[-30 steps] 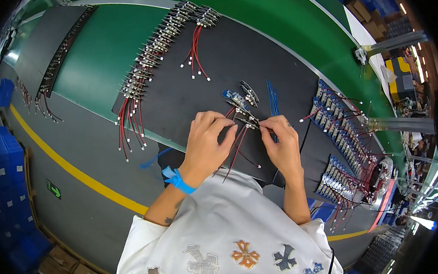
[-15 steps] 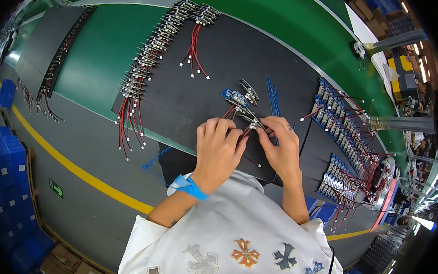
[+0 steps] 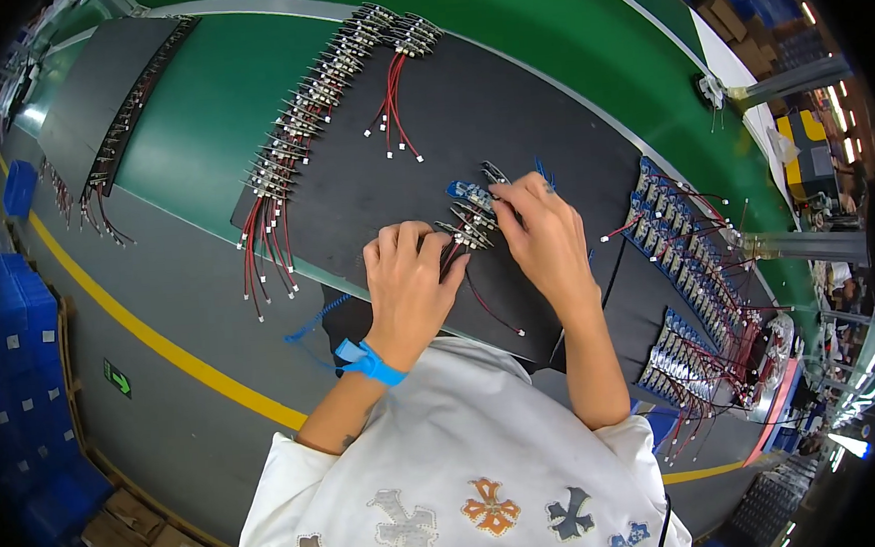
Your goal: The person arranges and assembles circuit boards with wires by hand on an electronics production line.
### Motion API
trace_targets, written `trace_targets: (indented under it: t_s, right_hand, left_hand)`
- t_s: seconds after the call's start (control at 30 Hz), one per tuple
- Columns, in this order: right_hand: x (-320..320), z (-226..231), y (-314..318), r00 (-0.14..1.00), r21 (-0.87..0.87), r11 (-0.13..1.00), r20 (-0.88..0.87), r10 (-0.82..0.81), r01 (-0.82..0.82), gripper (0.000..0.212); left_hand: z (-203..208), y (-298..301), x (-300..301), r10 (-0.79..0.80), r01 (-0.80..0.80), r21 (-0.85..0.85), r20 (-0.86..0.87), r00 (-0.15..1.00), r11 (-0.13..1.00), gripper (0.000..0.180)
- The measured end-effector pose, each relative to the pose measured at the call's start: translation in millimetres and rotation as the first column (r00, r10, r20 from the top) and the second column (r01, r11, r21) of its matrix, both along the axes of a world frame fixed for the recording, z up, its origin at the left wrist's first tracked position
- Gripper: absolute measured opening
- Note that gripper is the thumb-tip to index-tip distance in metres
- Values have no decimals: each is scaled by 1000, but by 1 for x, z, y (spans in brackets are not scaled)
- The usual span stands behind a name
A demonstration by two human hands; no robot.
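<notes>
Several small circuit boards [image 3: 468, 228] with red and black wires stand close together in front of me on the black mat. My left hand [image 3: 408, 285] is at their near left, fingers curled, thumb and index finger closed at the edge of the nearest board and its wires. One red lead with a white plug trails toward the mat's near edge. Just beyond, a blue circuit board [image 3: 469, 192] lies tilted. My right hand [image 3: 547, 237] reaches over from the right, thumb and index finger pinching at that board's right end. Another board [image 3: 493, 173] sits behind it, partly hidden by my fingers.
A long row of wired boards [image 3: 312, 106] runs along the mat's left side, with a short row [image 3: 413, 36] beside its far end. More blue boards [image 3: 681, 249] with tangled leads lie at the right. Another strip of boards [image 3: 136, 101] is at far left.
My hands, together at one board before, have separated. The right hand has moved away from me to the blue board; the left has shifted slightly left. The near boards now stand closer together.
</notes>
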State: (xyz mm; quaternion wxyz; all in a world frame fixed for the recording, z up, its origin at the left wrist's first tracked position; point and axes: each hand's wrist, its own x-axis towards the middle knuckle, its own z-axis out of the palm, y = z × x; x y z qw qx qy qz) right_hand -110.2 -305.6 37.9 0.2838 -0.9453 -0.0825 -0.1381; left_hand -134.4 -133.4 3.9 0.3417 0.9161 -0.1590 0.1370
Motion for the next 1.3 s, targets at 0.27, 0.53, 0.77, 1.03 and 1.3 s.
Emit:
trace_targets:
  t_s: [0.27, 0.53, 0.77, 1.03, 1.3]
  right_hand:
    - [39, 9, 15, 961, -270, 928, -177, 213, -255, 17]
    - [38, 20, 15, 982, -159, 970, 9, 188, -185, 18]
    - [-3, 53, -10, 995, 414, 910, 74, -67, 30, 19]
    - [-35, 44, -29, 976, 867, 452, -215, -43, 211, 15]
    - [-98, 16, 4, 931, 886, 339, -359, 67, 317, 6]
  left_hand:
    - [-7, -2, 1, 31, -31, -13, 33, 999, 999, 16]
    - [-9, -1, 3, 23, -21, -55, 43, 999, 998, 13]
    - [-11, -2, 3, 20, -17, -82, 43, 999, 996, 14]
    - [3, 8, 3, -25, 22, -133, -22, 999, 991, 15]
    - [35, 18, -35, -629, -56, -807, -500, 596, 588, 24]
